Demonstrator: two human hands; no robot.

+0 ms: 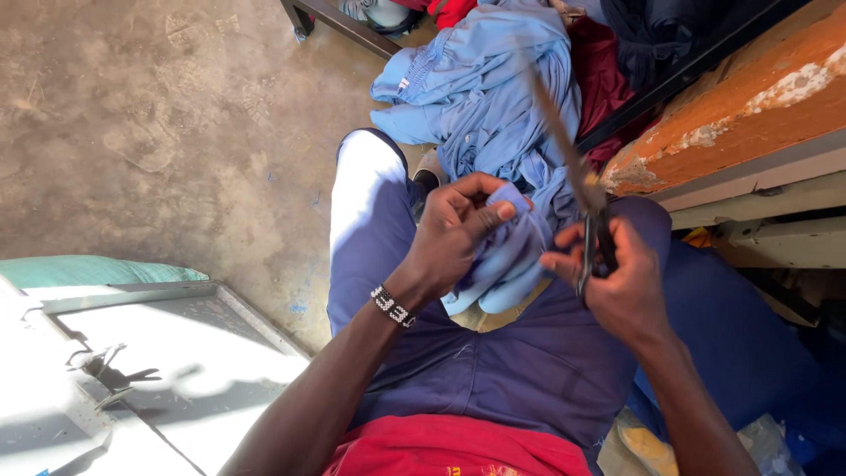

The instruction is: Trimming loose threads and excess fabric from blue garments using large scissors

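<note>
I sit with a light blue garment [480, 97] draped over my knees and spilling onto the floor ahead. My left hand [454, 231] pinches a folded piece of that blue cloth [507, 251] over my lap. My right hand [617, 278] grips the dark handles of a pair of scissors [582, 185], whose blades point up and away, blurred, just to the right of the pinched cloth. A beaded bracelet [393, 306] circles my left wrist. I wear navy trousers [520, 361] and a red shirt.
A grey metal surface [176, 353] lies at the lower left, partly in sunlight. A worn orange and white ledge [758, 97] runs along the right. Dark red and navy clothes [608, 70] pile behind the blue garment. Bare concrete floor [159, 123] fills the upper left.
</note>
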